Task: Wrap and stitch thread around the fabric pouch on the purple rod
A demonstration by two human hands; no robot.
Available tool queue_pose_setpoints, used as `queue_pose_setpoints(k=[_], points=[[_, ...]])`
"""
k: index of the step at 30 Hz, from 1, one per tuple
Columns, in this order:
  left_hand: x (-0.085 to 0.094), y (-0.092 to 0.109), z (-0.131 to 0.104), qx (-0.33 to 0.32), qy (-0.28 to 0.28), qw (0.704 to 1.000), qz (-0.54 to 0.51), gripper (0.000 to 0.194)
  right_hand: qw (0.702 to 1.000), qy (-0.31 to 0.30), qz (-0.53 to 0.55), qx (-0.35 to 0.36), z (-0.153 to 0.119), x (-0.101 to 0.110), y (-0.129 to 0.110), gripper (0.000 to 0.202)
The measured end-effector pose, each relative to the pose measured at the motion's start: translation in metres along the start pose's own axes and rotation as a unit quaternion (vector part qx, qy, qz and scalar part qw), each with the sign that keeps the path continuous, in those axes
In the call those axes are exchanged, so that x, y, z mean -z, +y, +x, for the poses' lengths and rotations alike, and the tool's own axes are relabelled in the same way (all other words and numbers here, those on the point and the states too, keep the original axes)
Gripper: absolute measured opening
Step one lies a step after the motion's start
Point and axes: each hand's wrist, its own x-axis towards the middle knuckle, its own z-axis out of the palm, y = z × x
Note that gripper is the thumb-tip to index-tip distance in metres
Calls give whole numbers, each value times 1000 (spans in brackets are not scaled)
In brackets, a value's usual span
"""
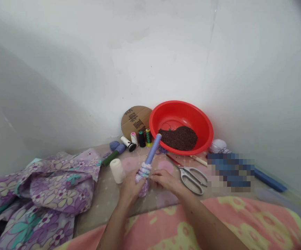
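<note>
My left hand [131,189] is wrapped round a small gathered bundle of purple floral cloth [144,169]. A purple-wrapped stick [153,150] stands up out of the bundle, tilted to the right, its top in front of the red basin. Turns of purple cord appear wound round the bundle's neck. Just right of the bundle, my right hand [164,180] has its fingers pinched together; whatever they hold is too small to make out. Left of my left hand stands a white thread spool [117,171]. Large grey-handled scissors [192,178] lie to the right.
A red basin [206,133] holding dark, husk-like filling leans at the wall beside a cardboard disc [132,121]. Several thread cones [141,139] stand before the disc. Floral cloth [62,189] lies heaped at left. White yarn [217,145] and a blue rod [270,180] are at right.
</note>
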Motion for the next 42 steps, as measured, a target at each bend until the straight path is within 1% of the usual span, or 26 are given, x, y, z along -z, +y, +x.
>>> queue_pose_setpoints(k=[2, 4, 6, 10, 13, 18, 21, 23, 24, 25, 27, 29, 30, 34, 36, 39, 42], points=[[1, 0, 0, -14, 2, 999, -34, 39, 999, -27, -22, 37, -3, 2, -1, 23], [3, 1, 0, -13, 2, 999, -53, 41, 995, -40, -40, 77, -4, 2, -1, 25], [3, 4, -1, 10, 4, 999, -39, 43, 991, -42, -69, 109, -5, 1, -2, 25], [2, 10, 0, 68, 8, 997, 23, 46, 975, -21, -154, 156, -7, 0, -3, 23], [1, 12, 1, 93, 8, 995, 32, 45, 960, -8, -211, 183, -11, -1, -6, 21], [1, 10, 2, 79, 12, 997, 12, 37, 932, 12, -289, 220, -19, -5, -12, 22], [2, 12, 2, 82, 15, 996, 27, 36, 915, 4, -335, 224, -22, -4, -16, 19], [2, 15, 1, 94, 12, 995, 40, 37, 912, 4, -346, 222, -24, 1, -20, 16], [3, 16, 0, 96, 9, 994, 45, 37, 913, 18, -342, 222, -24, 3, -22, 17], [3, 18, 0, 96, 8, 994, 49, 37, 916, 45, -333, 221, -24, 6, -24, 19], [2, 21, -1, 93, 11, 994, 58, 37, 913, 123, -321, 221, -25, 11, -29, 22], [1, 24, -2, 93, 15, 993, 75, 36, 894, 187, -331, 235, -25, 12, -33, 20], [1, 25, -3, 96, 19, 992, 84, 36, 883, 201, -344, 247, -25, 10, -34, 19], [-3, 31, -7, 83, 42, 992, 88, 33, 847, 193, -408, 281, -26, -3, -39, 15], [-4, 31, -8, 67, 52, 993, 82, 30, 832, 191, -439, 280, -26, -10, -42, 15], [-7, 30, -10, 64, 60, 992, 86, 28, 805, 190, -489, 277, -23, -17, -46, 13], [-9, 30, -11, 60, 76, 990, 99, 26, 775, 181, -536, 281, -19, -21, -48, 16]])
